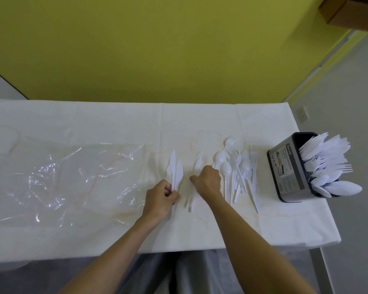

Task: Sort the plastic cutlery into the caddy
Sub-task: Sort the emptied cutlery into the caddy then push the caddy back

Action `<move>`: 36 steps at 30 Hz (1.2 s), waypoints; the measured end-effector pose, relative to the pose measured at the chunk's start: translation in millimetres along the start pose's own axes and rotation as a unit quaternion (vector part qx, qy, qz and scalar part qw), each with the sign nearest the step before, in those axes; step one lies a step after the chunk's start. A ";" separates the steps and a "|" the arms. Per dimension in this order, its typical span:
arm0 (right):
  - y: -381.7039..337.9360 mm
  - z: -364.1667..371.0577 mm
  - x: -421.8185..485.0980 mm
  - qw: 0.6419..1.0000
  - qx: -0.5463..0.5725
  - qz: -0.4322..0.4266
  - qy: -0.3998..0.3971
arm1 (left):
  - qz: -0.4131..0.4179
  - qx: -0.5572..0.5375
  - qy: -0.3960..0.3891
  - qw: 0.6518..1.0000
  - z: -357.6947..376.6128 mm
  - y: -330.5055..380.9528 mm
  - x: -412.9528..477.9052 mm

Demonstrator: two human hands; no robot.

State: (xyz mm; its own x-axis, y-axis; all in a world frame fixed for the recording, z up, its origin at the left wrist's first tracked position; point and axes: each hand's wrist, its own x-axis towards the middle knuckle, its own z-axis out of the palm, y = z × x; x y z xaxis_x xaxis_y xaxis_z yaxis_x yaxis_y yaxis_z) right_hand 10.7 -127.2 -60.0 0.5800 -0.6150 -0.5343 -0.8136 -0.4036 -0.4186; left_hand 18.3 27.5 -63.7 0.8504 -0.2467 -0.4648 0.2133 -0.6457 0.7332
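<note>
Forearms (253, 240) cross the near edge of the white-clothed table (94, 119). Farthest left of the grey rectangular caddy (285, 170): crumpled clear plastic film (72, 172). Left hand (160, 197) grips white plastic knives (174, 168). Right hand (207, 181) curls over what appears a white spoon (199, 162); hold unconfirmed. Loose white forks and spoons (238, 172) lie just left of the caddy, which stands part-filled with cutlery (327, 158).

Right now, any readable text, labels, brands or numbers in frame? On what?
"Ka...": white brand word at the top of the label on the grey caddy. Only the first letters are legible, the rest is blurred.
Small print lower on the same label: too small and blurred to read.
No other text visible.
</note>
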 end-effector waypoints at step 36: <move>114.8 -299.1 -32.7 0.887 0.406 -0.082 0.205 | 0.233 -0.065 -0.018 0.970 78.2 167.9 -6.6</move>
State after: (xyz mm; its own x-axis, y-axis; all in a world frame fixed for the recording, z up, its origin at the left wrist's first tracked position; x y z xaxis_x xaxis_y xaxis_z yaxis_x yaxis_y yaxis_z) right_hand -114.2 -356.0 129.1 0.4889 -0.8547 -0.1746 -0.3247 0.0075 -0.9458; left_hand 10.9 -135.8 23.6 0.8524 -0.5161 -0.0837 -0.1284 -0.3617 0.9234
